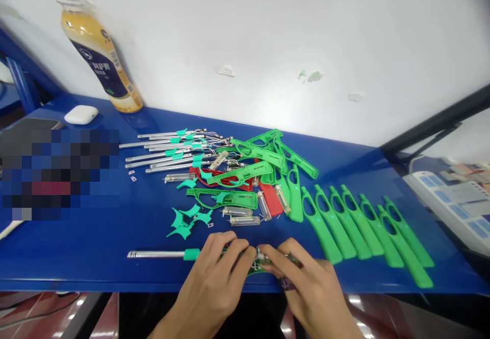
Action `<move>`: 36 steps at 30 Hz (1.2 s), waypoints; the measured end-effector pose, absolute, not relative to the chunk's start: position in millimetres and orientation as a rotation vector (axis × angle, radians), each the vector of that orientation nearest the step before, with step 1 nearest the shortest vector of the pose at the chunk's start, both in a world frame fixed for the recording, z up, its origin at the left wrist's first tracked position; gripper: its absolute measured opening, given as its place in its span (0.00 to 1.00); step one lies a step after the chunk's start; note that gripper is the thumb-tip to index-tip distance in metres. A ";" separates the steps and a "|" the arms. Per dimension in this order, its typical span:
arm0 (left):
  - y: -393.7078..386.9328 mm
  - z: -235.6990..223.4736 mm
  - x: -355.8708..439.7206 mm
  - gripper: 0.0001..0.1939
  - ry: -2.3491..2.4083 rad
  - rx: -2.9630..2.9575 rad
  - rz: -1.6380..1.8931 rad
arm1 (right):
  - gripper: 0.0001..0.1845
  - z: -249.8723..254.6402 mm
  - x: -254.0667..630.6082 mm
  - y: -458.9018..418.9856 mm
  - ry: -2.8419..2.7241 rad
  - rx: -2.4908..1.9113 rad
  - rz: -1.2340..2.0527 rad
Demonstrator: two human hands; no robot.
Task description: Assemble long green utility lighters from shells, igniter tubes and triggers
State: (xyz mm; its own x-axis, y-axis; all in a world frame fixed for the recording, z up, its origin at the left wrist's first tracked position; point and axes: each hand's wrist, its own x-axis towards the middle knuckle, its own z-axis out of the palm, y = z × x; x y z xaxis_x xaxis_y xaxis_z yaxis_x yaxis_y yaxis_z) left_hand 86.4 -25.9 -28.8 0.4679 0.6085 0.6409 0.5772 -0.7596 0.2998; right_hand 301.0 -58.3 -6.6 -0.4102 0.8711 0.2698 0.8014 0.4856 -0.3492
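Since my left hand and right hand come together over one lighter, it lies between and under them at the near side of the surface, its tube pointing out past the left. My left grasps the shell just behind the collar; my right grips the other end, close to the left. Whether the underside rests on the surface, I cannot tell. I judge it light overall: the tube looks stiff, smooth and apt to slip in a loose hold, while the shell seems thin plastic that would flex under a hard squeeze. The small parts between my hands look fragile and easily knocked out, so I'd take the shell by its edges and steady it near the collar, away from the tube's tip. Clear tanks lie beyond my hands; green handles sit beyond and right of my right.
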 end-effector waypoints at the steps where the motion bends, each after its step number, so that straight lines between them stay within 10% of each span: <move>1: -26.2 -29.0 86.4 0.16 1.078 2.657 1.188 | 0.35 -7.1 302.4 -58.6 -2.328 -1.395 0.264; 36: -51.8 -38.2 77.4 0.12 1.205 2.656 1.057 | 0.37 -17.8 316.8 -68.7 -2.264 -1.427 0.368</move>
State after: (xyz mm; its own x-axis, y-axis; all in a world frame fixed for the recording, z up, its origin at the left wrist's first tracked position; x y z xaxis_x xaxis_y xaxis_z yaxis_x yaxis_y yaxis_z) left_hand 77.4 -51.8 -38.2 0.4663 0.6782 0.5680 0.6517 -0.6975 0.2979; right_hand 316.8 -68.7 -17.8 -0.3735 0.9011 0.2202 0.7851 0.4335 -0.4424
